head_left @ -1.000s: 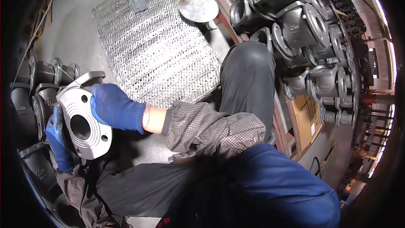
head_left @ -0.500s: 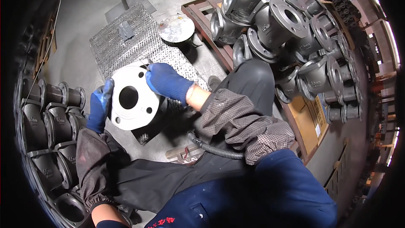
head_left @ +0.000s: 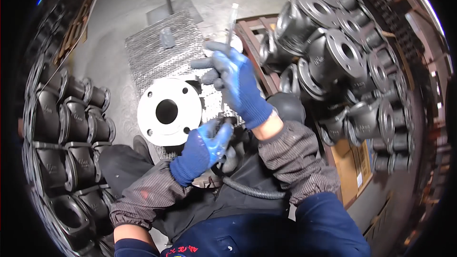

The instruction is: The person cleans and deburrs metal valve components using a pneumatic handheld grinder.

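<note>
A flanged metal casting (head_left: 146, 99) stands on the textured mat in front of me. Its bright round face is up, with a large central bore and several bolt holes. My right hand (head_left: 240, 83), in a blue glove with grey fingertips, is raised to the right of it. A slim rod with a pale tip (head_left: 232, 23) sticks up from its fingers, which seem to grip it; some fingers point left. Lower down, my left hand (head_left: 202, 151), gloved alike, is apart from the casting's near right side. Its thumb and fingers are spread, with nothing visible between them.
Dark flanged castings (head_left: 335, 57) are heaped on a reddish metal frame (head_left: 247, 38) at the right. More castings (head_left: 50, 164) stand stacked along the left. A round-topped can (head_left: 236, 44) is partly behind my right hand. A ribbed hose (head_left: 252, 191) crosses near my lap.
Both hands have let go of the casting, which now sits flat. My right hand has moved right, with the rod now showing; my left has crossed to the casting's near right. The view has shifted.
</note>
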Demonstrator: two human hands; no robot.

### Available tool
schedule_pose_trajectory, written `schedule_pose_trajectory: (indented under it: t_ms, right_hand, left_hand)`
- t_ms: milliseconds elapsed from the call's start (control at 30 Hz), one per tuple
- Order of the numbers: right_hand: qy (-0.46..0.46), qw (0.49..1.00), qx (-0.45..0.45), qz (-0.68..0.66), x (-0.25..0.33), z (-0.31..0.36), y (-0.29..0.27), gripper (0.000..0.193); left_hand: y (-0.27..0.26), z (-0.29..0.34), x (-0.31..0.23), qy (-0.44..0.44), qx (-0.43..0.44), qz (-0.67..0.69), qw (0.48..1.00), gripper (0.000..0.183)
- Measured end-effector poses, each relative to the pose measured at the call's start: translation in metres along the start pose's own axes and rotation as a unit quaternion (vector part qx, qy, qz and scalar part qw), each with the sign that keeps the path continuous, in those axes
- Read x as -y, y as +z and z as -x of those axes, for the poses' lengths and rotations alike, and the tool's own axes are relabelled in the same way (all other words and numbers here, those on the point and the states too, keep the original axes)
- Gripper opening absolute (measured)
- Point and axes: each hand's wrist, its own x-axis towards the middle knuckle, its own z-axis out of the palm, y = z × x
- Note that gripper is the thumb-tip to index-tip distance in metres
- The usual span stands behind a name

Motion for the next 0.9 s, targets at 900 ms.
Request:
schedule_pose_trajectory:
  t_ms: [900]
  right_hand:
    - [-0.164, 0.593, -0.435, 0.657, -0.006, 0.055, -0.208, 0.036]
  left_hand:
    - [-0.068, -0.026, -0.014, 0.05, -0.088, 0.037, 0.994, 0.027]
